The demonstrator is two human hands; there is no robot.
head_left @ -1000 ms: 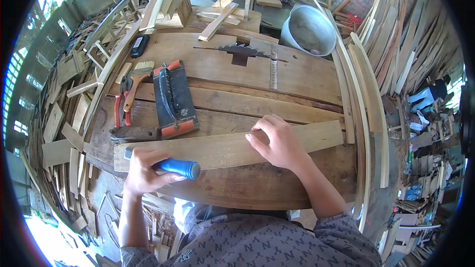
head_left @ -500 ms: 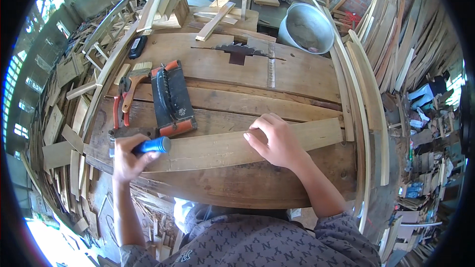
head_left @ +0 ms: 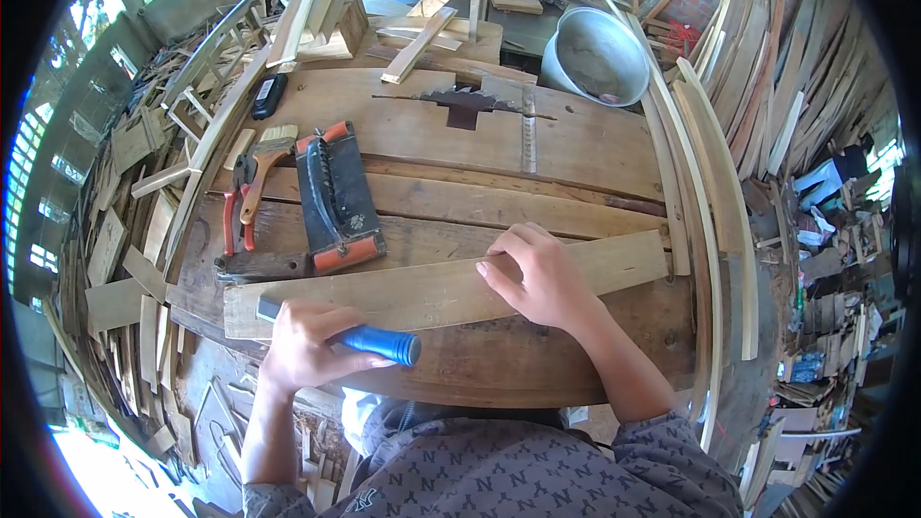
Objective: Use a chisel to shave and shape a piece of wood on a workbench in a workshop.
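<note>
A long, pale wooden board (head_left: 422,297) lies across the workbench in front of me, its left end bare. My left hand (head_left: 312,334) is closed around what looks like a blue-handled chisel (head_left: 379,343), held over the board's near edge. The handle's butt points right, and a flat grey metal end shows past the knuckles on the left. Farther right, my right hand (head_left: 542,278) rests on the board with bent fingers near its far edge and the thumb on its face. The rest of that grip is hidden under the palm.
Beyond the board lie a black sanding block (head_left: 338,197) with orange ends, a paintbrush (head_left: 269,158) and red-handled pliers (head_left: 240,206). A saw blade (head_left: 460,99) pokes through the bench top (head_left: 432,153). A metal pot (head_left: 595,58) stands at the back right. Wood strips line both sides.
My left hand has moved right and toward me with the blue-handled chisel, uncovering the board's left end. The right hand stays almost in place on the board.
</note>
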